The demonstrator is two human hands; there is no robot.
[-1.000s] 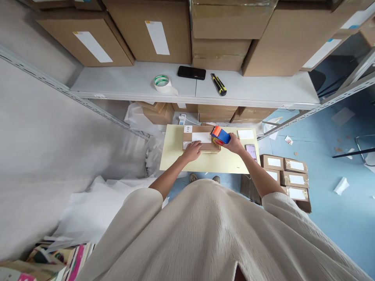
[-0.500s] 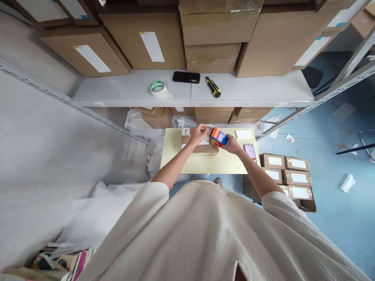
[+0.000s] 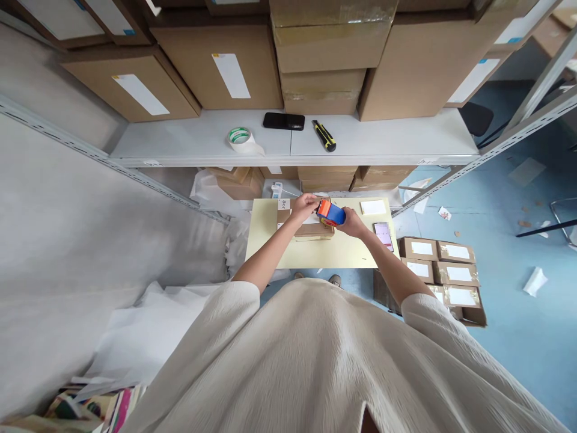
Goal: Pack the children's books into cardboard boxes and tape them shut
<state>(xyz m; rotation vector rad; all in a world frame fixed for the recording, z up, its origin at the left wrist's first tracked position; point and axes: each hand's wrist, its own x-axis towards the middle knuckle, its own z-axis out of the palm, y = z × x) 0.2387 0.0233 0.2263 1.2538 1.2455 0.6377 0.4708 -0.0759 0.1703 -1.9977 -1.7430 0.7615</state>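
Note:
My right hand point(image 3: 353, 222) is wrapped round the back of a blue and orange tape dispenser point(image 3: 333, 213), held above the right part of a cardboard box point(image 3: 311, 230). Close to the dispenser's orange front end is my left hand point(image 3: 305, 206), its fingers pinched together. Whatever lies between those fingertips is too small to make out. The box rests on a pale yellow table point(image 3: 265, 240) and bears white labels, one with handwriting at its far left corner. My left hand and forearm cover part of its top.
A phone point(image 3: 383, 236) and a white paper point(image 3: 372, 207) lie on the table's right side. On the grey shelf are a tape roll point(image 3: 240, 137), a black phone point(image 3: 283, 121) and a utility knife point(image 3: 324, 136). Labelled boxes point(image 3: 457, 273) stand on the floor at right.
The dispenser has tilted and shifted slightly left, its orange end now closer to my left fingers. Both hands remain over the box. The whole view has shifted slightly.

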